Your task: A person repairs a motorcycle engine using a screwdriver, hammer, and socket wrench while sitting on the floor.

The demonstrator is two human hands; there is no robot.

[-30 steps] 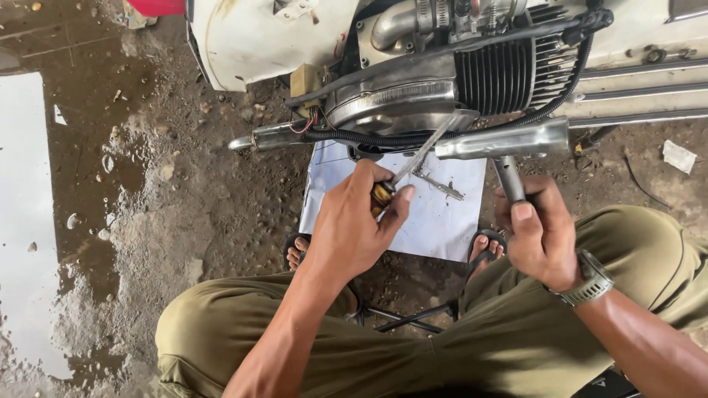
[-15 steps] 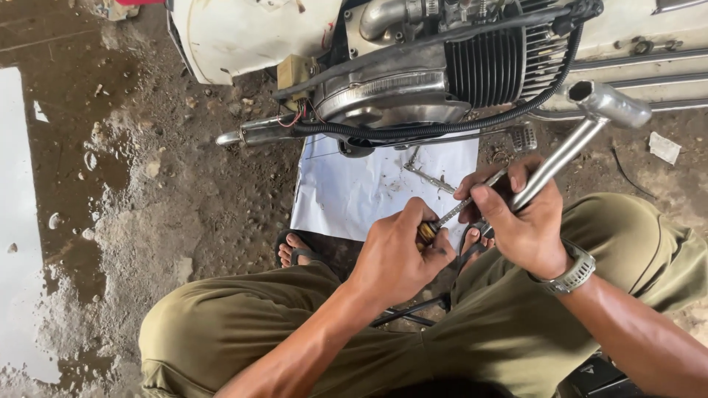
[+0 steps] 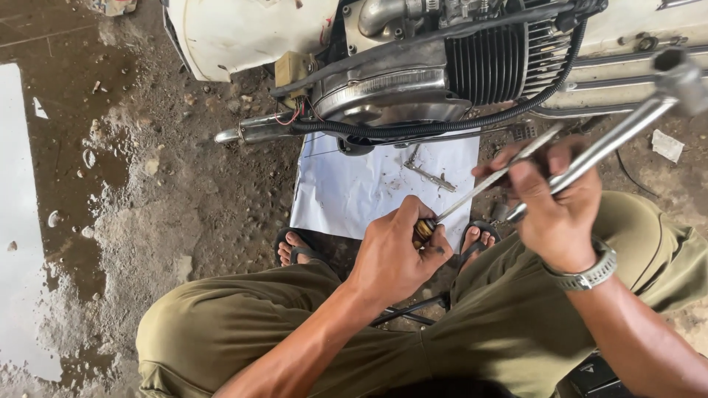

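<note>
Two tools below the engine (image 3: 442,66): your left hand (image 3: 394,254) grips a screwdriver (image 3: 483,184); your right hand (image 3: 557,206) holds a chrome lever (image 3: 627,125).

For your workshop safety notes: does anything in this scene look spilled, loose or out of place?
Yes. A puddle lies on the dirt floor at the left, near the squatting person. A small metal part lies loose on the white sheet under the engine. The person wears open sandals around tools.
</note>
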